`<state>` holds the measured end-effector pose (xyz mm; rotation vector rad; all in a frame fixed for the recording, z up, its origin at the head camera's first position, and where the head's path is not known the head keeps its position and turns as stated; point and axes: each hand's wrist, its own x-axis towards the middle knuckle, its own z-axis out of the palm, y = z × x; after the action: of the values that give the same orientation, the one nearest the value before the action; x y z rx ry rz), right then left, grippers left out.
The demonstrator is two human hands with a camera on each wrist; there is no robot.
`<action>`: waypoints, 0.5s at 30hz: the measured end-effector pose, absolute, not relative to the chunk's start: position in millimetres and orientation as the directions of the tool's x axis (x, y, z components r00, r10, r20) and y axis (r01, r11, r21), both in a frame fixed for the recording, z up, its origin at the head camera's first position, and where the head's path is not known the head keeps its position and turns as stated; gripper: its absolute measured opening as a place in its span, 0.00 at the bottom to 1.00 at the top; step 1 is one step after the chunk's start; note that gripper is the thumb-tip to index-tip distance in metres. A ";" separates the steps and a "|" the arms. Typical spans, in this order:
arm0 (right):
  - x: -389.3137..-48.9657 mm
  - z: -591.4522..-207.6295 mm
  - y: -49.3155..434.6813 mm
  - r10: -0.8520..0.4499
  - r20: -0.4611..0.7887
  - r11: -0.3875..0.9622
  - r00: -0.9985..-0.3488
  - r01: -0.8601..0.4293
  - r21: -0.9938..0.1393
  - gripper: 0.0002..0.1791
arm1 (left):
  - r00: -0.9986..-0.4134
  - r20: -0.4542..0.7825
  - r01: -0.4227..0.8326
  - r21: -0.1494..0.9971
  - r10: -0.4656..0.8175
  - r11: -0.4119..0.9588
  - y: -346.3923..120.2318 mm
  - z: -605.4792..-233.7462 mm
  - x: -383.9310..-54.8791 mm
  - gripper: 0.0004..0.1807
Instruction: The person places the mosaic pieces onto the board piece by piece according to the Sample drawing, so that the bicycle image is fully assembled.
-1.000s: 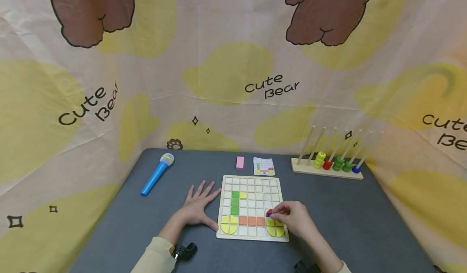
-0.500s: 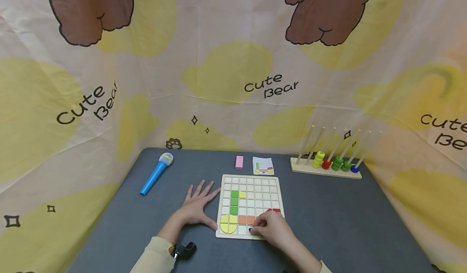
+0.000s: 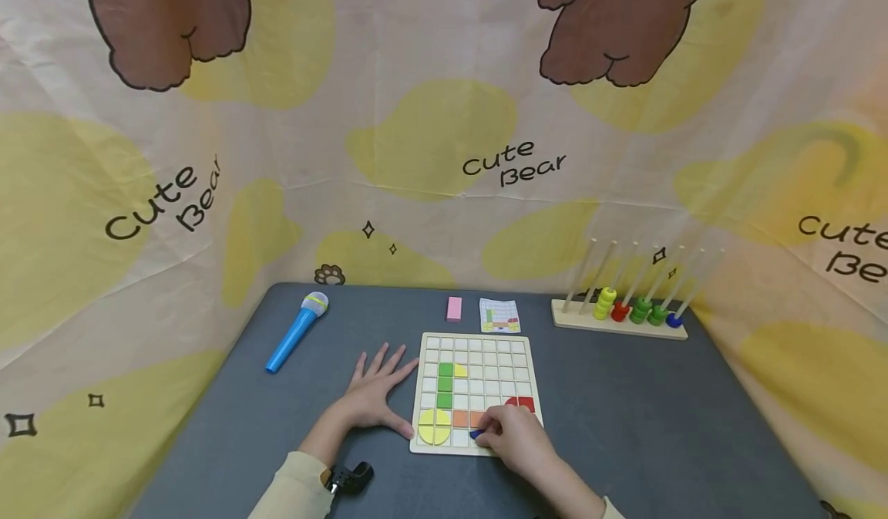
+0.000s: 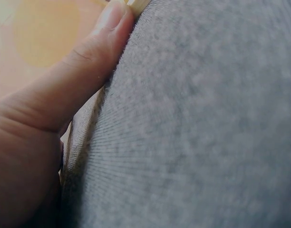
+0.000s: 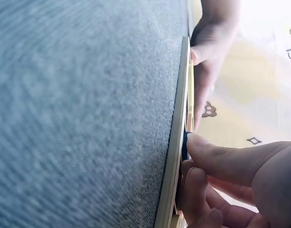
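A wooden grid board (image 3: 479,336) with white squares lies on the dark grey table. My right hand (image 3: 516,438) pinches a small dark blue piece (image 3: 475,433) over the board's bottom row, below the orange squares (image 3: 461,419). In the right wrist view the blue piece (image 5: 186,145) is between thumb and fingers, at the board's surface. My left hand (image 3: 375,395) lies with fingers spread on the table, its thumb at the board's lower left edge. Green squares (image 3: 445,384), a yellow piece (image 3: 461,370), a yellow disc (image 3: 434,426) and red pieces (image 3: 525,404) sit on the grid. My right hand hides the lower right.
Behind the board are a pink block (image 3: 454,309) and a pattern card (image 3: 499,316). A blue toy microphone (image 3: 297,332) lies at the left. At the back right stands a bead rack (image 3: 617,323) with upright rods. A printed curtain (image 3: 416,218) hangs behind the table.
My right hand has moved left and down across the board with the blue piece, from beside the red piece to the bottom row. The left hand stays in place.
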<state>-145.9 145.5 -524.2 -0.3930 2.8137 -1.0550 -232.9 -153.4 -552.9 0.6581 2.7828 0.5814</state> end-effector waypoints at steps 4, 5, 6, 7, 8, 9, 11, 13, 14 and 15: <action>-145.6 -523.7 145.2 -0.280 0.005 0.734 -0.960 -0.217 -0.643 0.07 | -0.872 -0.132 0.374 0.439 0.471 0.817 -154.3 -552.5 -231.9 0.73; -145.9 -523.9 144.8 -0.283 0.013 0.738 -0.959 -0.226 -0.636 0.07 | -0.872 -0.131 0.373 0.443 0.471 0.815 -154.6 -552.3 -231.9 0.73; -146.2 -524.0 144.4 -0.285 0.021 0.743 -0.958 -0.234 -0.627 0.07 | -0.873 -0.132 0.373 0.442 0.470 0.816 -154.8 -552.1 -232.0 0.73; -146.4 -524.2 144.0 -0.285 0.026 0.749 -0.958 -0.240 -0.617 0.07 | -0.873 -0.130 0.374 0.442 0.470 0.816 -155.0 -552.0 -232.1 0.73; -146.7 -524.1 143.6 -0.283 0.033 0.755 -0.959 -0.244 -0.609 0.07 | -0.873 -0.128 0.375 0.440 0.470 0.816 -155.0 -551.9 -232.2 0.73; -147.0 -524.2 143.4 -0.280 0.038 0.760 -0.959 -0.246 -0.601 0.07 | -0.874 -0.125 0.376 0.439 0.470 0.816 -155.0 -551.7 -232.2 0.73; -147.4 -524.5 143.2 -0.273 0.040 0.770 -0.961 -0.243 -0.590 0.08 | -0.873 -0.121 0.381 0.436 0.472 0.816 -154.9 -551.7 -232.4 0.73; -147.6 -524.4 143.5 -0.267 0.038 0.774 -0.963 -0.237 -0.587 0.08 | -0.873 -0.122 0.382 0.433 0.473 0.816 -154.9 -551.5 -232.1 0.73; -147.8 -523.9 143.8 -0.268 0.036 0.771 -0.963 -0.237 -0.591 0.08 | -0.873 -0.126 0.381 0.431 0.472 0.818 -154.8 -551.5 -232.0 0.73; -147.9 -523.5 144.4 -0.269 0.033 0.766 -0.963 -0.235 -0.599 0.08 | -0.873 -0.127 0.380 0.431 0.471 0.819 -154.8 -551.5 -231.9 0.73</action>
<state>-147.9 144.4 -523.5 -0.4139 2.9002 -0.9726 -231.9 -154.8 -551.5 0.6588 2.7747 0.5877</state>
